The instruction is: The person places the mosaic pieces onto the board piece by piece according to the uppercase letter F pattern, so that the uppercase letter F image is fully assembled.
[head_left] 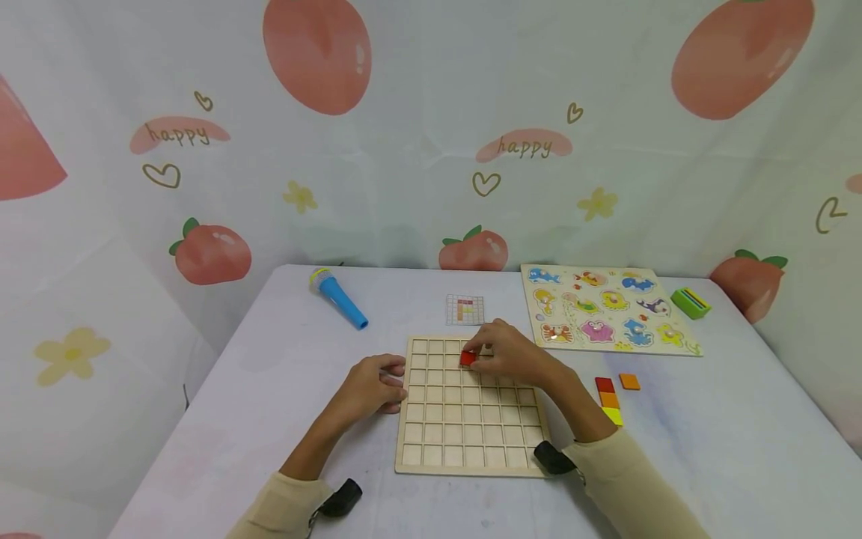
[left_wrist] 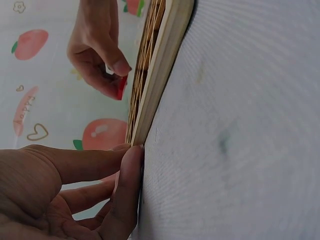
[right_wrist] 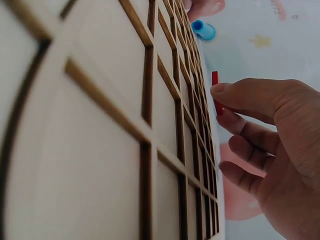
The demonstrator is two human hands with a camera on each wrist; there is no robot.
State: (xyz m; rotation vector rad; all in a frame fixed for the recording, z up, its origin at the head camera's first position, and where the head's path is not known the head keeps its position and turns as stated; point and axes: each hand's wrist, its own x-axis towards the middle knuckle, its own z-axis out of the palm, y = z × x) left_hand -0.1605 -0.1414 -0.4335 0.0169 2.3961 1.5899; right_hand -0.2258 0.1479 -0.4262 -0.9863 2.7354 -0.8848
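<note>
A wooden grid board (head_left: 471, 471) lies flat on the table. Its square cells are bare wood. My right hand (head_left: 508, 355) pinches a red square tile (head_left: 468, 359) between thumb and finger over a cell in the upper part of the grid. In the right wrist view, the tile (right_wrist: 216, 92) is held on edge, apart from the board's surface. Beside the board's left edge, my left hand (head_left: 369, 386) grips the rim; the left wrist view shows thumb and finger (left_wrist: 131, 175) closed at that edge.
Right of the board lie a dark red tile (head_left: 604, 385), an orange one (head_left: 609, 400), a yellow one (head_left: 611, 416) and another orange tile (head_left: 629, 382). Behind are a pattern card (head_left: 465, 309), a blue microphone (head_left: 342, 301), an animal puzzle (head_left: 609, 311) and a green block (head_left: 691, 303).
</note>
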